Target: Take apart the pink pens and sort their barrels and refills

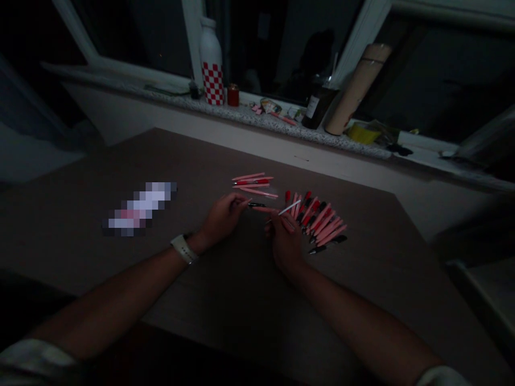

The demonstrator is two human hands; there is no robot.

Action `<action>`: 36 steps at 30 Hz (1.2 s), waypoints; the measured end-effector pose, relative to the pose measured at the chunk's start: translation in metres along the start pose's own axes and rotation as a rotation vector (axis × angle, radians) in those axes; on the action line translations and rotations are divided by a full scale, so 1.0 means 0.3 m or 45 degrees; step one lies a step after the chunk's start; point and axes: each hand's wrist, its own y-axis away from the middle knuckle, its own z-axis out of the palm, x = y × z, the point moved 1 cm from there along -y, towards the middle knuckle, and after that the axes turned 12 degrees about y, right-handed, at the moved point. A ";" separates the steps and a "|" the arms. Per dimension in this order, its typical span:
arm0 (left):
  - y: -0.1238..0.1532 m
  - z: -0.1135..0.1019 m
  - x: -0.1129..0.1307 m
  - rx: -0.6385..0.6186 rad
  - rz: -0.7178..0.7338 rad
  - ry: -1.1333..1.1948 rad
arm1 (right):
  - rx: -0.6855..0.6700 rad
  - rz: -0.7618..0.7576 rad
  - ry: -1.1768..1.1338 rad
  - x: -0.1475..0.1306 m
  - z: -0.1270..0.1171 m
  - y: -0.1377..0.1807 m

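Scene: dim room, seen from head height, looking down over a brown table toward a window sill.
Left hand: resting on the table just left of centre, fingers curled in, thumb and fingertips pinched narrow on the black end of a pen.
Right hand: on the table just beside the left, back turned up, fingers closed on a thin white refill; thumb near the pink end of the pen, contact too dark to tell.
Pen: short, black at the left, pink at the right, level just above the table, bridging the gap between both hands.
Refill: slanting up and to the right from the right fingers, far tip over the near edge of the pile.
Pile: many pink, red and black pens, side by side at a slant, just right of the right hand, a few black ones at the near edge.
Row: four or so pink and red pens, flat and roughly parallel, just beyond the hands, apart from the pile.
Watch: pale band on the left wrist.
Patch: pixelated white and pink, on the table well left of the hands; contents hidden.
Sill: white bottle with red checks, small red jar just beside it, dark bottle, tan tube leaning against the window frame, yellow item near its foot.
Cuffs: pale, at both lower corners.
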 end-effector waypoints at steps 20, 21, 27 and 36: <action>0.006 0.009 0.014 -0.078 0.048 0.049 | -0.073 0.000 -0.065 -0.010 0.013 0.003; 0.006 0.009 0.015 -0.087 0.052 0.053 | -0.083 -0.015 -0.046 -0.011 0.013 0.003; 0.010 0.011 0.013 -0.146 0.117 0.047 | -0.108 -0.092 0.004 -0.012 0.009 0.000; 0.016 0.009 0.021 -0.209 0.016 0.090 | -0.123 -0.132 -0.032 -0.018 0.016 0.003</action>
